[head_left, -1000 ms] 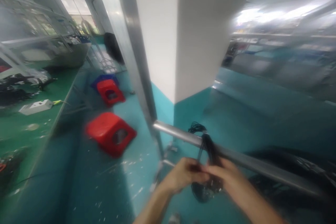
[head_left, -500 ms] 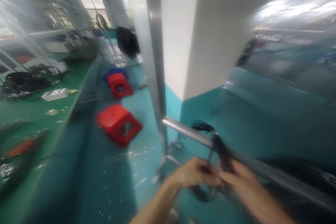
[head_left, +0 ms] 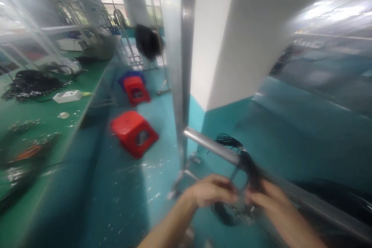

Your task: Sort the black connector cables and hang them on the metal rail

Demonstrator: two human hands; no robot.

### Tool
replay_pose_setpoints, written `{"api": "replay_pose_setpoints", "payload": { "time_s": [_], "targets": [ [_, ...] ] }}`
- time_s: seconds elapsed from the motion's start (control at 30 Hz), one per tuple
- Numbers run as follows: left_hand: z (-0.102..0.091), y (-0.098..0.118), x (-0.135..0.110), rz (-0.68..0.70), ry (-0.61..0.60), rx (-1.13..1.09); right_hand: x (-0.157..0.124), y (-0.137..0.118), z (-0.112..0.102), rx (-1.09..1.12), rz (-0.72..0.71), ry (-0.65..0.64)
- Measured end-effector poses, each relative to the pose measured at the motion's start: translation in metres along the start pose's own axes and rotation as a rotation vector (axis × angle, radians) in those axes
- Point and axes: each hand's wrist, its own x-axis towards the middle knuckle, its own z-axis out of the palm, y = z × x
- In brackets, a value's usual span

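Note:
A bundle of thin black cables [head_left: 249,166] is draped over a sloping metal rail [head_left: 212,145], with loose ends fanned out beyond it. My right hand [head_left: 271,197] is closed around the hanging part, just below the rail. To its left, my left hand [head_left: 213,190] has its fingers curled together beside a thin strand; what lies in its fingertips is blurred. Below both hands hang a curved loop of black cable [head_left: 222,214] and small shiny ends [head_left: 247,214], also smeared.
A metal upright [head_left: 181,69] rises before a white and teal pillar [head_left: 213,46]. Two red stools [head_left: 130,128] stand on the floor at left. A green workbench [head_left: 87,104] carries black cable piles [head_left: 31,83] and a white box [head_left: 68,96]. More black cables [head_left: 334,197] hang at right.
My hands have drawn slightly apart; they were close together at the bundle before. The view has shifted a little, so the upright and stools sit farther right. The bundle still hangs on the rail.

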Motion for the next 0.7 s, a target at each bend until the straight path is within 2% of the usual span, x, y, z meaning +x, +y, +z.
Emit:
{"api": "replay_pose_setpoints", "payload": {
  "time_s": [0.07, 0.23, 0.37, 0.47, 0.7],
  "targets": [
    [0.001, 0.002, -0.003, 0.016, 0.01, -0.022, 0.0, -0.002, 0.0, 0.047, 0.03, -0.007],
    [0.007, -0.002, -0.003, 0.044, 0.066, -0.096, 0.002, -0.001, -0.004, 0.081, 0.102, 0.118],
    [0.005, -0.003, -0.006, 0.065, 0.097, -0.129, 0.005, 0.001, -0.007, 0.223, 0.076, 0.044],
    [0.003, -0.002, -0.009, 0.075, 0.1, -0.122, 0.005, -0.002, -0.003, 0.242, 0.031, -0.029],
    [0.016, -0.003, -0.007, 0.083, 0.138, -0.101, 0.006, -0.01, 0.005, 0.083, 0.082, 0.138]
  ]
}}
